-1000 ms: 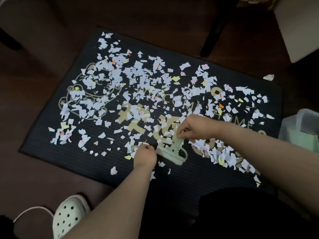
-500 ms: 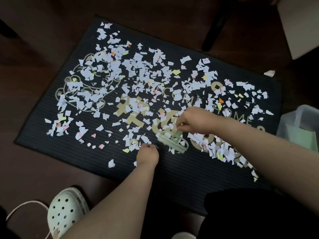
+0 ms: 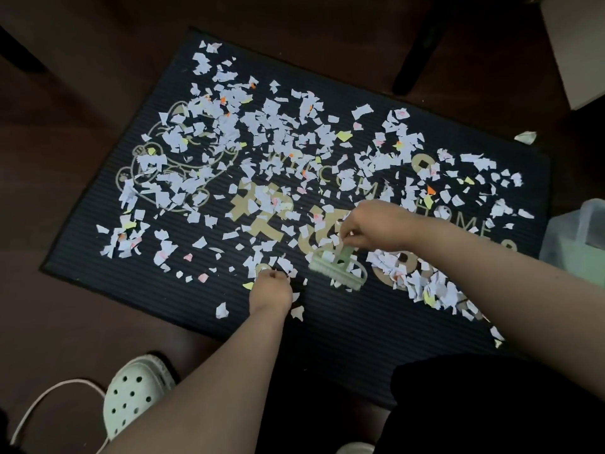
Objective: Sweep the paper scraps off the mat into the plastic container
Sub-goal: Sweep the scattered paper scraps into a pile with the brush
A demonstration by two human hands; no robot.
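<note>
Here the dark mat (image 3: pixel 327 339) lies on a brown floor (image 3: pixel 65 93), and paper scraps (image 3: pixel 229 132), mostly white with a few yellow, pink and orange ones, cover most of it, thicker toward the far edge and the left side. The right hand (image 3: pixel 373 227) is over the middle of the mat, a little toward the near edge; its fingers are curled and pinch the handle of a small pale green brush (image 3: pixel 337 273), whose bristle side is down on the mat. Just to the right of the brush a heap of scraps (image 3: pixel 425 286) lies, and it stretches toward the near right corner. The left hand (image 3: pixel 270 291) is close to the near edge, left of the brush and apart from it, fingers bent down with the tips at the mat among some scraps; I cannot tell if it holds one. The plastic container (image 3: pixel 579 237), translucent, stands on the floor just beside the right edge of the mat, cut off by the frame. One single scrap (image 3: pixel 525 137) lies on the floor beyond the far right corner. Before the near edge a pale perforated shoe (image 3: pixel 134 391) and a white cable (image 3: pixel 49 398) are on the floor.
</note>
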